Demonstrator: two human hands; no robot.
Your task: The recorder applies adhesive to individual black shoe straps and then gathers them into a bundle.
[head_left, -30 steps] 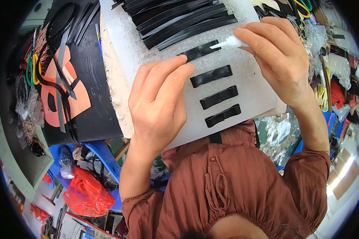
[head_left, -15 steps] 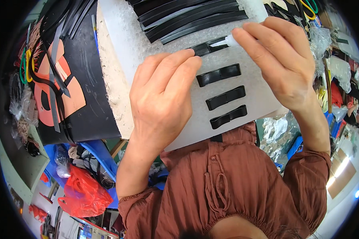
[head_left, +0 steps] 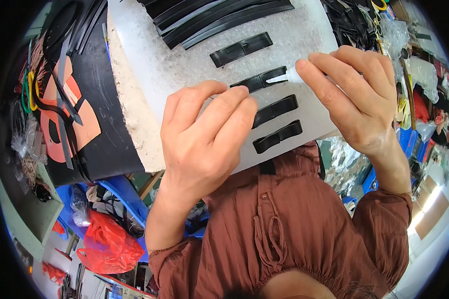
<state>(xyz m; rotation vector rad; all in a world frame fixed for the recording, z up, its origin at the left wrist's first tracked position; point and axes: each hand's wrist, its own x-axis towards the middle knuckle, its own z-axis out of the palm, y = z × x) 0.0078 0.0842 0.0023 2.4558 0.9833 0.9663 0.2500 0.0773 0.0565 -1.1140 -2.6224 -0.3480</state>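
Four-sided white board (head_left: 314, 40) lies before me, with several black flat bow-shaped loops in a column on it. My left hand (head_left: 202, 132) pinches the left end of the second-farthest black loop (head_left: 257, 83), its fingertips partly covering that end. In my right hand (head_left: 356, 97) is a small white bottle with a narrow nozzle (head_left: 279, 78); the fingers hide most of its body. The nozzle tip is at the middle of that same loop. Beyond it lies another black loop (head_left: 241, 49), and nearer me are two more, one (head_left: 278, 136) closest to my body.
Long black strips (head_left: 224, 22) lie side by side at the board's far edge. To the left, a black surface (head_left: 117, 149) bears pink cut pieces (head_left: 87, 124) and dark straps. A red plastic bag (head_left: 110, 244) sits in a blue bin (head_left: 129, 199) below.
Both hands have moved from the farthest loop to the second one, nearer me. The farthest loop now lies released on the board. The view has shifted slightly.
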